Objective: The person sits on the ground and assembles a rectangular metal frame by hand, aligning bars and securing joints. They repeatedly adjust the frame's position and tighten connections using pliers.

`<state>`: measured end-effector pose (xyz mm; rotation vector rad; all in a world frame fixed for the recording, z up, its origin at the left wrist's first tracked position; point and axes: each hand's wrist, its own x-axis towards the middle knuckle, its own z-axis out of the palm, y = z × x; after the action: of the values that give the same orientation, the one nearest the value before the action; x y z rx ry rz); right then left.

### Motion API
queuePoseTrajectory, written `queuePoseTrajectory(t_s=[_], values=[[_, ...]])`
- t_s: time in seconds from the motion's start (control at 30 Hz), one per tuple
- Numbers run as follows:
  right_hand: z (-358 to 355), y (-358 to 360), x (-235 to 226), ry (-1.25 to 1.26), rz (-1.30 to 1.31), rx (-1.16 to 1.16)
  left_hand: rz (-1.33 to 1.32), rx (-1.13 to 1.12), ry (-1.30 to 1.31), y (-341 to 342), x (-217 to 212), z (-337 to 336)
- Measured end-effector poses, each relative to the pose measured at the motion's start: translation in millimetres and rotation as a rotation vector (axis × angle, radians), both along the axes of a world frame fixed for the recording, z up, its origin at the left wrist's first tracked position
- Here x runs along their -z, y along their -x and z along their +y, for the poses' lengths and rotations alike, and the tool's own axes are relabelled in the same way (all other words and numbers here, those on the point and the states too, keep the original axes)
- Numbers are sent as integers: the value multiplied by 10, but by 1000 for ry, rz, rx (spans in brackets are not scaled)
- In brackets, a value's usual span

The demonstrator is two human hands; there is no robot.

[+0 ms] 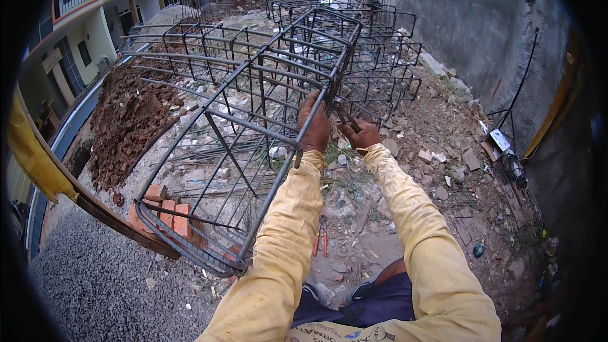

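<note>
A long cage of steel rebar stretches from the near left to the far middle, with square stirrups around its long bars. My left hand is closed around a bar on the cage's right side. Just right of it, my right hand grips a dark, narrow metal tool, which looks like pincers. The tool's tip meets the cage's edge near my left fingers; the exact contact is hidden among the bars. Pliers with red handles lie on the ground between my forearms.
More rebar cages stand behind. Orange bricks sit under the cage's near end, beside grey gravel. A reddish soil heap lies left; rubble covers the ground right. A tall grey wall bounds the right side, houses the left.
</note>
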<state>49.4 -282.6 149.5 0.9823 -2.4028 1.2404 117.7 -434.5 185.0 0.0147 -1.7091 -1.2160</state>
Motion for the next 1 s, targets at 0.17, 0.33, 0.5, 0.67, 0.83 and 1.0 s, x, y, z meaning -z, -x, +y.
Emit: queuePoseTrajectory(t_s=[0.17, 0.33, 0.5, 0.67, 0.83, 1.0], values=[[58, -27, -71, -36, -160, 113, -58, -216, 316, 11, 41, -70], [238, -312, -490, -73, -782, -200, -127, 182, -386, 44, 50, -225], [483, -455, -531, 199, -1275, -656, -69, 327, -436, 109, 27, -181], [527, -514, -417, -73, -173, -88, -58, 307, -462, 85, 15, -131], [525, -351, -228, -168, -212, -220, -130, 302, -471, -40, 27, -95], [210, -152, 345, 165, -157, -246, -112, 135, -186, 48, 121, -88]])
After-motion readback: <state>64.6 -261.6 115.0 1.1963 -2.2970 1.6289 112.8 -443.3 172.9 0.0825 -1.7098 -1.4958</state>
